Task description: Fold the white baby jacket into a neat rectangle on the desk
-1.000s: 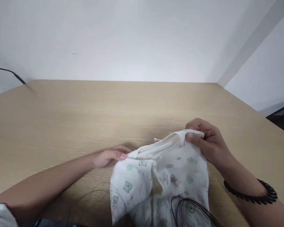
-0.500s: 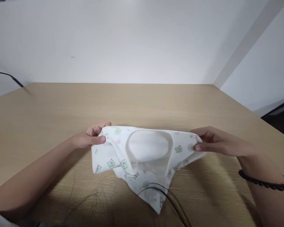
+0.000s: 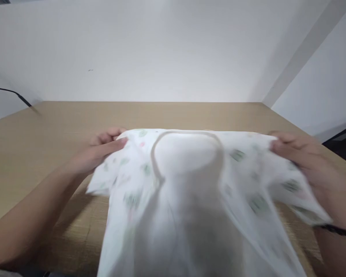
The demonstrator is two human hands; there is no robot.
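Note:
A white short-sleeved baby shirt (image 3: 190,192) with a small green and pink animal print hangs spread between my hands, its round neckline at the top centre. My left hand (image 3: 108,144) pinches the shoulder on the left side, thumb in front and fingers behind. On the other side, my right hand (image 3: 294,148) grips the opposite shoulder near the sleeve, somewhat blurred by motion. The shirt's lower part runs out of the bottom of the view. Its front looks open below the neckline.
The shirt is held over a light wooden table (image 3: 75,123). A white wall (image 3: 173,57) rises behind it. A black cable (image 3: 23,100) enters at the far left. Something dark (image 3: 343,142) stands beyond the table's right edge. A black braided bracelet (image 3: 337,231) circles my right wrist.
Both hands have risen and moved farther apart. The shirt, bunched and folded before, now falls open and stretched, its body and sleeves showing. The dark strands in front are out of sight.

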